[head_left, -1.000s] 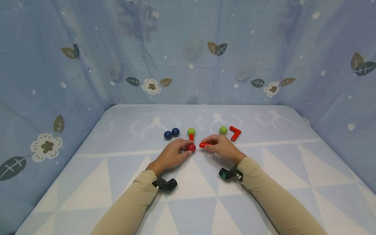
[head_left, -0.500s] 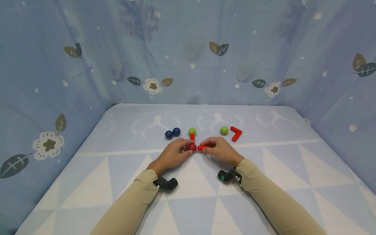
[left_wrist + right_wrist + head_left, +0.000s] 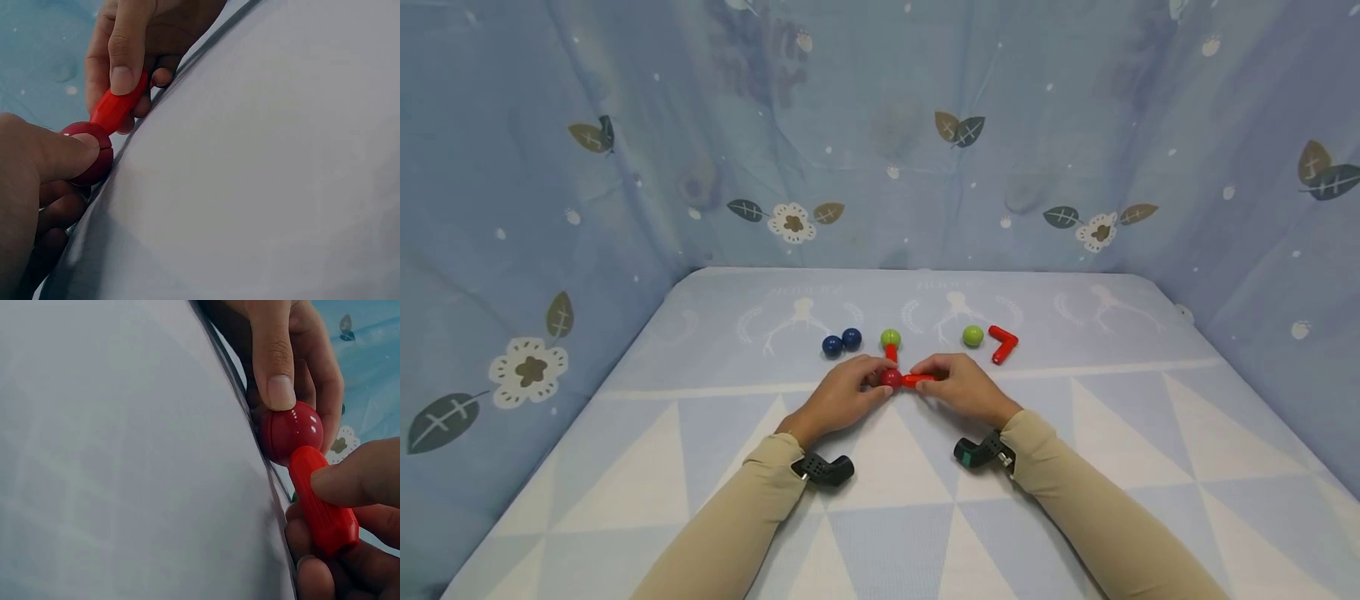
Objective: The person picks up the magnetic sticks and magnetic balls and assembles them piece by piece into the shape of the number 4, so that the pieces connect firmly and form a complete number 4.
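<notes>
left hand's (image 3: 838, 392) fingers around red ball (image 3: 292, 431), right hand's (image 3: 964, 387) around red rod (image 3: 326, 520), apparently touching

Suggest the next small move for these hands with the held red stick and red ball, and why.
I'd probably push the held red stick gently into the red ball. The right hand pinches the stick with its end at the ball, and the left hand grips the ball, which should steady it. Whether the end is already seated, I can't tell.
</notes>
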`<state>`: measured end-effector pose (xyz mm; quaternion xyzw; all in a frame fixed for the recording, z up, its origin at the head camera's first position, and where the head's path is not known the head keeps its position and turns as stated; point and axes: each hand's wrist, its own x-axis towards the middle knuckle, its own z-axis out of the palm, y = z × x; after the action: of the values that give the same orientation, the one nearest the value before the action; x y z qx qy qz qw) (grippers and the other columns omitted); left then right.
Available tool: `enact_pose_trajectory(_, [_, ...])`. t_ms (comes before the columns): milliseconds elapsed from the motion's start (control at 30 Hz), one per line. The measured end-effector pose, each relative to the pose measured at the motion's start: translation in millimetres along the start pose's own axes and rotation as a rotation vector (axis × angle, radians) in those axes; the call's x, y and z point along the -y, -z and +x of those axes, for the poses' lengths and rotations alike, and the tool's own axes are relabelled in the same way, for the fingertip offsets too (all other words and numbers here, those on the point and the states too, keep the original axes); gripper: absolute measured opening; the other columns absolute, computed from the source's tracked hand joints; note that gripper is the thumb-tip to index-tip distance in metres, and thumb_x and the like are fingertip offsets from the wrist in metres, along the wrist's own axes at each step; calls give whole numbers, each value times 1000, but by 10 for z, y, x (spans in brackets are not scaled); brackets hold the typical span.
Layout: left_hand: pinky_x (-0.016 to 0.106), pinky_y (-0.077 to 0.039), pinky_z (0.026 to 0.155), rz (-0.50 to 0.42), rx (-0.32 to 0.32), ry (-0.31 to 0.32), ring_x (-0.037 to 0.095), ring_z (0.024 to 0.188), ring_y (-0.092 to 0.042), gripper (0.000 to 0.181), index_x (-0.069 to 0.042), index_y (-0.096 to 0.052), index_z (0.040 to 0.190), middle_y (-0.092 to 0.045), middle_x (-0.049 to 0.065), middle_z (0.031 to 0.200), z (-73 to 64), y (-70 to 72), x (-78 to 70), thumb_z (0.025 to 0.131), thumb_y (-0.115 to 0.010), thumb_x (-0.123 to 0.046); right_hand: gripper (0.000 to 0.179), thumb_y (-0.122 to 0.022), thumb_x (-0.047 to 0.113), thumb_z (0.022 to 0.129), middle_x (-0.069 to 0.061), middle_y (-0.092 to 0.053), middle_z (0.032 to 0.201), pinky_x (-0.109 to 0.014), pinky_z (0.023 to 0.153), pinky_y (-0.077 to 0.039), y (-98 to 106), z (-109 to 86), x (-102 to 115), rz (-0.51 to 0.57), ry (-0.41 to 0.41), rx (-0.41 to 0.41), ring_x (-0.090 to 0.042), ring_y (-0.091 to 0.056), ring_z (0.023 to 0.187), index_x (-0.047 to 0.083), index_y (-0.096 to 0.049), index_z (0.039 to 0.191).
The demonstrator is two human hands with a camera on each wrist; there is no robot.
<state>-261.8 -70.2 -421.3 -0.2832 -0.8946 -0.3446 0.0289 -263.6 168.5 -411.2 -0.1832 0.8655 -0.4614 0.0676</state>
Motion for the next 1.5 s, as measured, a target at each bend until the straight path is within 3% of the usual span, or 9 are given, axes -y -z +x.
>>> enact_pose_trajectory(267, [34,-48,90,-22,19,13,12,97,-60,36,-15,-65,129,-65,-2,115,-5,-30,-3,94,-72,-19,20,-73,12,91,0,-68,104,-37,88,-46,-11,-32,-13,-20,-30,-14,-21,-57,96,13,-74,111])
enact_pose_trajectory(633, [35,-48,92,-20,3,12,14,98,-59,32,-14,-65,127,-65,-2,116,-6,-19,-10,95,-69,-18,18,-72,11,91,1,-68,101,-37,86,-46,20,-20,-31,-7,-3,5,-20,-58,94,14,-73,109])
enact_pose_trajectory(900, [33,-47,81,32,-14,6,13,91,-57,46,-18,-62,137,-61,-1,107,-33,-12,-38,93,-73,-25,19,-72,12,91,0,-69,104,-36,84,-45,26,-15,-36,42,-4,16,-20,-57,94,13,-73,110])
enact_pose_trajectory(1000, [33,-46,76,58,-26,-3,13,88,-54,44,-22,-65,135,-56,0,101,-40,-13,-43,93,-73,-28,19,-73,14,91,0,-69,104,-36,83,-44,28,-14,-9,54,-2,21,-21,-57,95,14,-73,110])
enact_pose_trajectory(1500, [33,-44,78,101,-55,-53,15,87,-52,38,-18,-68,128,-58,-2,97,1,-37,-17,92,-75,-25,20,-72,15,92,0,-68,106,-35,85,-45,72,-5,-36,45,-8,22,-20,-57,96,16,-73,111])
